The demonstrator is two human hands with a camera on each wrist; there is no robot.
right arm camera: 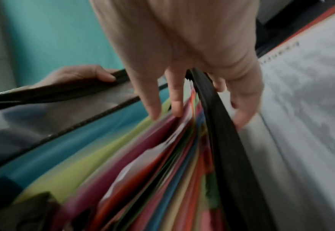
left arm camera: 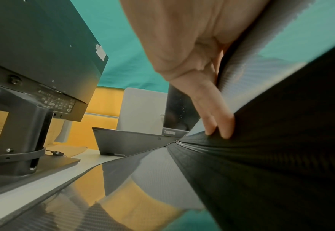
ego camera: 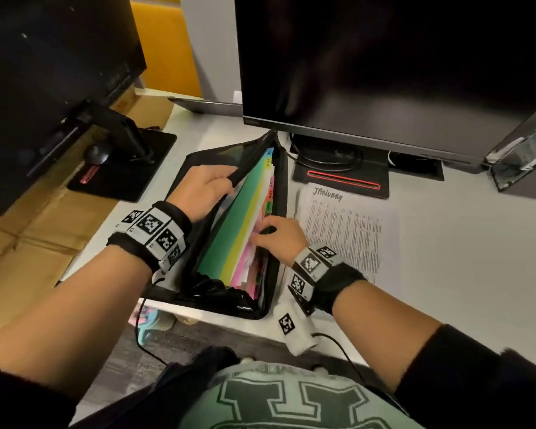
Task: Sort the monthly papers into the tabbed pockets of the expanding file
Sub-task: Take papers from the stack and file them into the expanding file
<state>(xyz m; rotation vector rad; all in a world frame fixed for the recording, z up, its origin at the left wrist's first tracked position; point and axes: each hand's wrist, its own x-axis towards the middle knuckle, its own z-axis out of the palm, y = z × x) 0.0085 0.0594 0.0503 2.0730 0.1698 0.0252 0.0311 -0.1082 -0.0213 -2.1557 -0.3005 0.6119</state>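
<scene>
A black expanding file (ego camera: pixel 198 162) lies open on the white desk, its coloured dividers (ego camera: pixel 245 218) fanned out with month tabs (ego camera: pixel 270 193) along their far end. My left hand (ego camera: pixel 208 187) grips the raised black flap (left arm camera: pixel 281 140) and holds it up; its fingers (left arm camera: pixel 218 123) curl over the flap's edge. My right hand (ego camera: pixel 276 236) reaches into the file, with its straight, spread fingers (right arm camera: pixel 156 107) touching the pink dividers (right arm camera: pixel 143 156). It straddles the file's right wall. A printed sheet headed JANUARY (ego camera: pixel 347 236) lies flat just right of the file, blurred in the right wrist view (right arm camera: pixel 311 109).
A large dark monitor (ego camera: pixel 384 57) on a red-trimmed base (ego camera: pixel 341 178) stands right behind the file. A second monitor (ego camera: pixel 44 72) with its stand base (ego camera: pixel 121 168) and a mouse (ego camera: pixel 96 153) sit at the left. A laptop (ego camera: pixel 208 105) stands at the back.
</scene>
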